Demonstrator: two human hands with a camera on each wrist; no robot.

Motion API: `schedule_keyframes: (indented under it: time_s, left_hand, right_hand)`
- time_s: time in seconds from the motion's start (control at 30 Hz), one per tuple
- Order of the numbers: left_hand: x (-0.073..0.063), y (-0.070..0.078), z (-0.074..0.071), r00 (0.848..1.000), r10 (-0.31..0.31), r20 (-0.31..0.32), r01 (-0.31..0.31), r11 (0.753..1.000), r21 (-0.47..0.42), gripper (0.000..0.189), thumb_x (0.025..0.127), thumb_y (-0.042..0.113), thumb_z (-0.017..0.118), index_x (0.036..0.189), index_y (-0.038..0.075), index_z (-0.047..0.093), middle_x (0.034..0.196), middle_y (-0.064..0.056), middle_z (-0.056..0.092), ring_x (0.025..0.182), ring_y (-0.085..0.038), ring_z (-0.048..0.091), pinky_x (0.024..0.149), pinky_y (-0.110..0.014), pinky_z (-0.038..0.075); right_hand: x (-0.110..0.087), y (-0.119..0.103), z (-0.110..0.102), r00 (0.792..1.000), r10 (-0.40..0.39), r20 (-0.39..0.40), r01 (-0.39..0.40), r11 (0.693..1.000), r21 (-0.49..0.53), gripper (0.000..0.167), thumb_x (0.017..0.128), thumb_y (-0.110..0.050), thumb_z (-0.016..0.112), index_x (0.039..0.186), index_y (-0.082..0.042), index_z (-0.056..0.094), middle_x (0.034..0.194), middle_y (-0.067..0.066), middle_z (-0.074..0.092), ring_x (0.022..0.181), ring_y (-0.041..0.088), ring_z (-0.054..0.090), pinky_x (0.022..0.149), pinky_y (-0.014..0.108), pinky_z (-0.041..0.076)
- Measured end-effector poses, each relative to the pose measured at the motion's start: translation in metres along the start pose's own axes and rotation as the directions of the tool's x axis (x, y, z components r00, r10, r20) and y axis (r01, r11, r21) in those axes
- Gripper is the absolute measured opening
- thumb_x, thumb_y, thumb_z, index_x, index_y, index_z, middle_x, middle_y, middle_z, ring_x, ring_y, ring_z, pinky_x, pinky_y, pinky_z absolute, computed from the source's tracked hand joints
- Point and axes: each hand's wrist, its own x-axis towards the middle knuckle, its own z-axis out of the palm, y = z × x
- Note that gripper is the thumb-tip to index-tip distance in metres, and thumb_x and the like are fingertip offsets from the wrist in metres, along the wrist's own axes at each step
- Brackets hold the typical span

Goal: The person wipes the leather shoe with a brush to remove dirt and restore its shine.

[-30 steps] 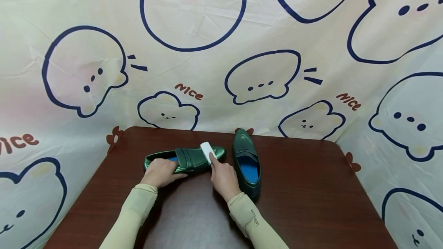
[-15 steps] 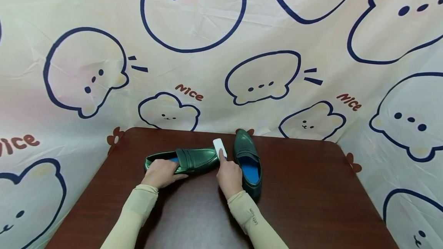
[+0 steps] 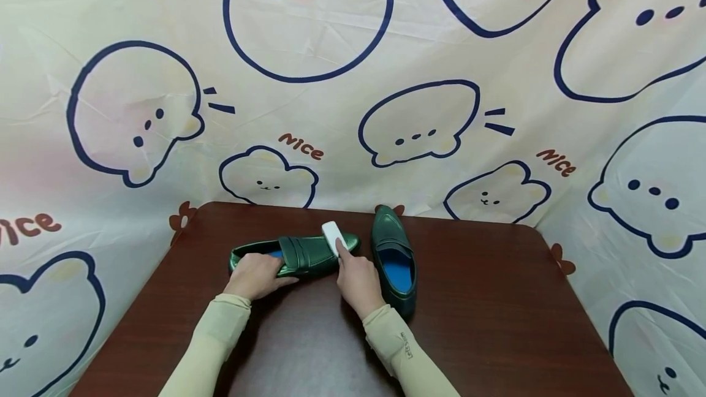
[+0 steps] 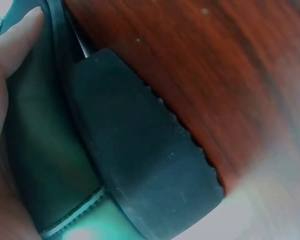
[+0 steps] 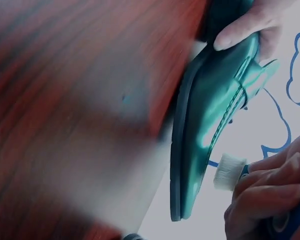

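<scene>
A shiny green loafer (image 3: 315, 255) with a blue insole lies on the table, its toe pointing right. My left hand (image 3: 256, 276) grips it at the opening, with the thumb along its outer side; in the left wrist view that thumb (image 4: 21, 41) presses the upper above the dark heel (image 4: 140, 145). In my right hand (image 3: 360, 279) is a small brush (image 3: 333, 238) with a white back, held over the loafer's toe with the index finger along the back. Its pale bristles (image 5: 230, 171) face the toe's upper in the right wrist view; contact is hard to tell.
A second green loafer (image 3: 394, 262) stands just right of my right hand, toe toward the back. Both are on a dark brown wooden table (image 3: 496, 311). Behind the table's far edge hangs a pale cloth (image 3: 342, 109) printed with cartoon bears.
My right hand slid the brush right to the tip of the toe, then back left over the toe. The left hand and both loafers stay in place.
</scene>
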Motion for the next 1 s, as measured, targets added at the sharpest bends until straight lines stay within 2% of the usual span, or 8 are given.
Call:
schedule_keyframes:
  time_s: [0.27,0.4,0.57,0.87,1.0]
  left_hand:
    - [-0.0003,0.0010,0.0009,1.000,-0.005,0.008,0.005,1.000,0.002,0.055,0.088,0.058,0.074,0.060,0.022,0.043,0.051,0.006,0.039,0.048,-0.012,0.042,0.051,-0.035,0.042]
    - [-0.0007,0.0012,-0.0001,1.000,-0.006,0.009,0.006,1.000,0.006,0.056,0.088,0.058,0.074,0.059,0.022,0.042,0.051,0.006,0.038,0.046,-0.012,0.041,0.050,-0.034,0.040]
    - [-0.0005,0.0016,-0.0018,1.000,-0.005,-0.003,0.005,1.000,-0.004,0.057,0.088,0.057,0.075,0.059,0.022,0.041,0.052,0.006,0.035,0.046,-0.012,0.039,0.049,-0.032,0.036]
    - [-0.0016,0.0017,-0.0013,1.000,0.000,-0.009,0.000,1.000,-0.003,0.058,0.088,0.058,0.074,0.059,0.022,0.040,0.051,0.008,0.033,0.045,-0.011,0.037,0.048,-0.031,0.034]
    - [-0.0013,0.0011,-0.0014,1.000,0.002,-0.009,-0.002,1.000,0.001,0.058,0.088,0.058,0.074,0.058,0.022,0.040,0.051,0.008,0.032,0.045,-0.011,0.037,0.048,-0.031,0.034]
  right_hand:
    - [-0.0028,-0.0014,0.0025,1.000,-0.016,0.002,0.016,1.000,-0.003,0.045,0.102,-0.018,0.065,0.147,-0.019,0.060,0.063,0.007,0.064,0.048,0.020,0.054,0.045,0.032,0.041]
    - [-0.0036,0.0026,0.0037,1.000,0.011,-0.009,-0.011,1.000,-0.018,0.046,0.102,-0.015,0.064,0.148,-0.018,0.059,0.054,0.004,0.055,0.043,0.018,0.047,0.043,0.030,0.037]
    - [-0.0034,0.0054,0.0023,0.997,0.062,-0.040,-0.065,0.995,-0.075,0.055,0.098,-0.005,0.064,0.151,-0.016,0.054,0.048,0.000,0.038,0.038,0.016,0.034,0.040,0.028,0.027]
    - [-0.0026,0.0041,-0.0003,0.993,0.106,-0.054,-0.113,0.982,-0.150,0.066,0.092,-0.005,0.073,0.153,-0.010,0.049,0.057,0.005,0.051,0.042,0.017,0.040,0.042,0.029,0.038]
    - [-0.0025,0.0029,0.0005,0.994,0.093,-0.052,-0.099,0.984,-0.145,0.064,0.094,-0.005,0.071,0.153,-0.012,0.050,0.053,0.003,0.047,0.041,0.016,0.038,0.042,0.028,0.035]
